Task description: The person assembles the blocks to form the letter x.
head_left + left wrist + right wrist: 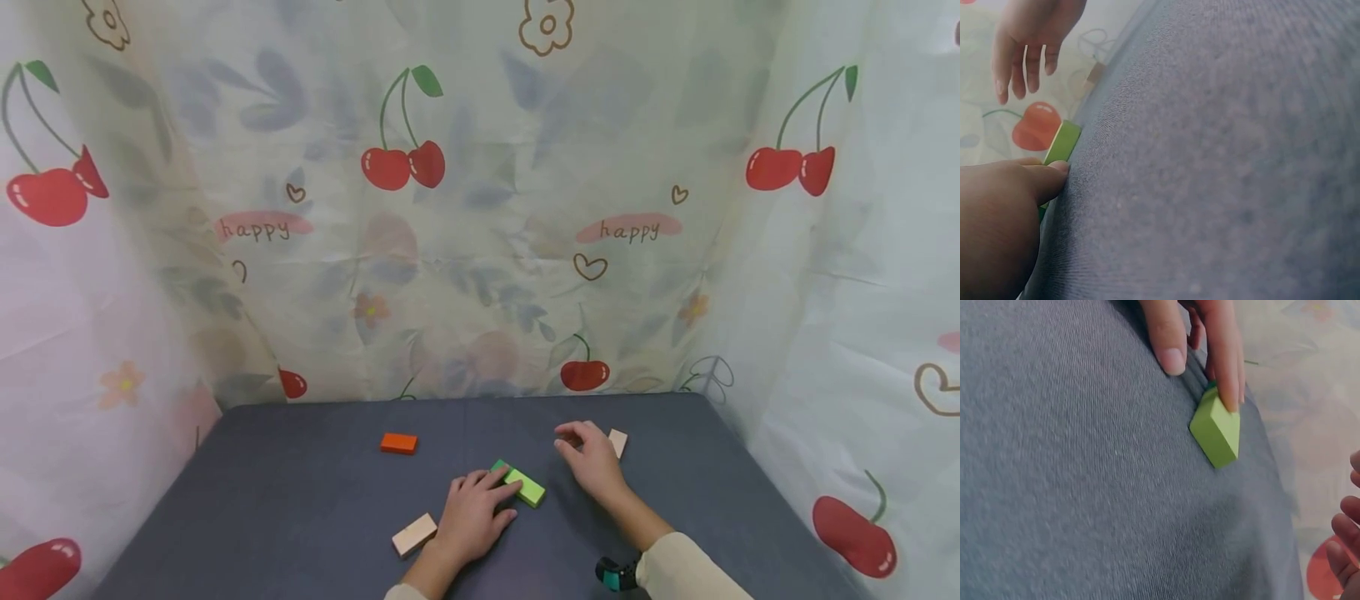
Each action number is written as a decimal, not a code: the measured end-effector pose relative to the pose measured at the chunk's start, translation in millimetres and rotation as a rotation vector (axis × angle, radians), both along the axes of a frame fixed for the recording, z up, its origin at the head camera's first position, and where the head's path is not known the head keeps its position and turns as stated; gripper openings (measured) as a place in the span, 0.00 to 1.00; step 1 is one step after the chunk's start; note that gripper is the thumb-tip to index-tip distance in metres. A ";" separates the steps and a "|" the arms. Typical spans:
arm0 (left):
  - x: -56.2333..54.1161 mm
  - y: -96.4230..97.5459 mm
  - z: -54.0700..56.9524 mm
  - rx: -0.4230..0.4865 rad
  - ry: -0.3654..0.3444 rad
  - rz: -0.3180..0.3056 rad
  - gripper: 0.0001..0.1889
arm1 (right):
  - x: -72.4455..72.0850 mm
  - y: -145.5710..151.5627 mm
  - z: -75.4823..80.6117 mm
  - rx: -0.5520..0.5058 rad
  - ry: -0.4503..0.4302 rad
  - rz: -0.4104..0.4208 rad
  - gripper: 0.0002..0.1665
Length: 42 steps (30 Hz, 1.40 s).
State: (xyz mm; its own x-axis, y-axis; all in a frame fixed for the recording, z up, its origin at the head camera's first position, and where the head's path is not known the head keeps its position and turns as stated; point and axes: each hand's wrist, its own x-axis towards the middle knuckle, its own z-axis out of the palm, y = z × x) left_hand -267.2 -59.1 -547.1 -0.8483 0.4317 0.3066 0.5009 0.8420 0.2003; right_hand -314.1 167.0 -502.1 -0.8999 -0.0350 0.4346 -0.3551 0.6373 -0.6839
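Steadying lime-green rectangular block (529,492) on grey desk (300,483), left hand (471,515) unclasped atop.
Press lightly; keep dark-green block (499,465) aligned at its far-left end; right hand (596,467) empty, fingers loose, to its right.

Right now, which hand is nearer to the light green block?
Left: the left hand touches the light green block, while the right hand hovers apart from it, to its right.

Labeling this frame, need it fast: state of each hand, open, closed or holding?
Left hand: open, touching the light-green block from above, not gripping it.
Right hand: open, loosely curved, holding nothing.
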 end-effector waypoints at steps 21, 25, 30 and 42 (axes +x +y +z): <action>-1.8 -1.2 -0.3 0.006 -0.042 -0.019 0.23 | -6.2 25.7 -15.4 0.204 0.097 -0.096 0.18; -1.7 -1.4 -0.3 0.007 -0.048 -0.020 0.23 | -5.1 28.9 -15.9 0.277 0.022 -0.132 0.24; -1.6 -2.3 -1.1 0.013 -0.050 -0.019 0.24 | -5.5 34.4 -21.0 0.346 -0.041 -0.143 0.30; 0.4 -2.1 0.2 0.023 -0.047 -0.025 0.23 | -11.8 60.9 -36.1 0.390 -0.114 -0.105 0.39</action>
State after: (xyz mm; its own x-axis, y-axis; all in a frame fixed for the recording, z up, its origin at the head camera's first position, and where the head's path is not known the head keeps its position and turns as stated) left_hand -266.7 -61.2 -546.9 -0.8511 0.4460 0.2768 0.5111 0.8244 0.2432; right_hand -325.9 227.9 -538.2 -0.9489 -0.0824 0.3047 -0.2103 0.8850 -0.4155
